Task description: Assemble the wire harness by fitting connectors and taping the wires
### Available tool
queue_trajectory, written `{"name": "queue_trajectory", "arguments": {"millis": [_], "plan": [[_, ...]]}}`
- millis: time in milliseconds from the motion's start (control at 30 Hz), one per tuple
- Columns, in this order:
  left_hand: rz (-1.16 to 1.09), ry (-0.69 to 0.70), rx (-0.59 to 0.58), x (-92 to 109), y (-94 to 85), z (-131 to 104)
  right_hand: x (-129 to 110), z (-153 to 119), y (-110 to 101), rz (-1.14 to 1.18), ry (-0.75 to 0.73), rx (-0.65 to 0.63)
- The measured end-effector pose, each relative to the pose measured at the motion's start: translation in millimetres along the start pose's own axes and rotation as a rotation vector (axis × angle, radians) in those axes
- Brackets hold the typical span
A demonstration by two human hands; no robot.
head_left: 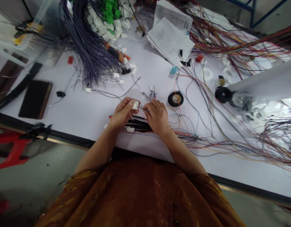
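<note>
White connector and thin wires between two bare hands, viewed from above. The white connector [135, 105] is held at the fingertips of the left hand [121, 115], pinched between thumb and fingers, with its wired side turned towards the right hand [157, 116]. The connector thus lies at the inner side of the left hand and just beside the right, from which it is separated by a short span of thin wires [141, 107]. These wires are gripped between the thumb and curled fingers of the right hand, the opening of which is narrow; the exact finger contact is partly hidden. Below the hands, a black sleeved bundle [142, 125] is laid on the white table [72, 118]. Loose terminal ends [151, 93] are seen just beyond the right hand, and a roll of black tape [170, 99] is placed near it, on its right. Farther off, purple wires [85, 47] are gathered at the upper left, beside heaped white housings [117, 29] and green housings [109, 12]. Paper sheets [168, 42] are spread at the upper centre.
</note>
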State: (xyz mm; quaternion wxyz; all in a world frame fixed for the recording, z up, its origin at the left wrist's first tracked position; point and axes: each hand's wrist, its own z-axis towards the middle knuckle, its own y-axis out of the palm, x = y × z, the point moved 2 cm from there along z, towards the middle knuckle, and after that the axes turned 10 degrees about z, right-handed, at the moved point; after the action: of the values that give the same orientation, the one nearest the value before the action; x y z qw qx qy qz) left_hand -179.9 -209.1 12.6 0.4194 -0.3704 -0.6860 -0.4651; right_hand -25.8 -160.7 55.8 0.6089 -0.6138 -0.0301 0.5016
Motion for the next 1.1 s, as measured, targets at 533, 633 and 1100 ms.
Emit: {"name": "queue_trajectory", "arguments": {"millis": [533, 633, 1100], "plan": [[0.062, 0.054, 0.002, 1, 4.0, -3, -6, -5, 1, 0.073, 0.099, -0.046], [0.062, 0.069, -0.017, 3, 4.5, -5, -3, -8, 9, 0.031, 0.103, -0.031], [0.033, -0.026, 0.222, -18, -15.6, 13, 76, -91, -61, 0.181, 0.203, 0.238]]}}
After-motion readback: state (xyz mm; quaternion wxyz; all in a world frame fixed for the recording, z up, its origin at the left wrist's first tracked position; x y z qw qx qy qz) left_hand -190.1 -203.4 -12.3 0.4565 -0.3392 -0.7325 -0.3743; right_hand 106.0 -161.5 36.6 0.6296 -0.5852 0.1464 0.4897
